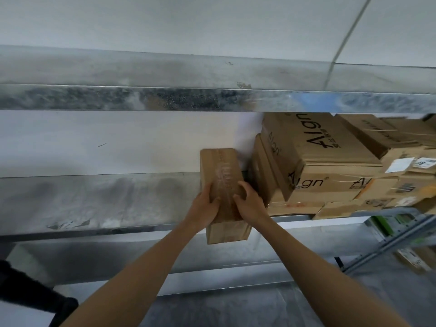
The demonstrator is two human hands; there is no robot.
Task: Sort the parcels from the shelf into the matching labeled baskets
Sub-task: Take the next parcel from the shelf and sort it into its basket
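Note:
A long brown cardboard parcel point(221, 171), taped along its top, lies on the middle metal shelf point(99, 199) with its near end sticking out over the shelf's front edge. My left hand point(204, 205) grips its left side with the thumb on top. My right hand point(250, 201) grips its right side, fingers curled over the top edge. No basket is in view.
A stack of cardboard parcels point(330, 166), two printed "Align", fills the shelf just right of the held parcel. An upper metal shelf point(165, 90) runs overhead. More shelving with boxes point(401, 234) shows at lower right. A dark object point(28, 293) sits at lower left.

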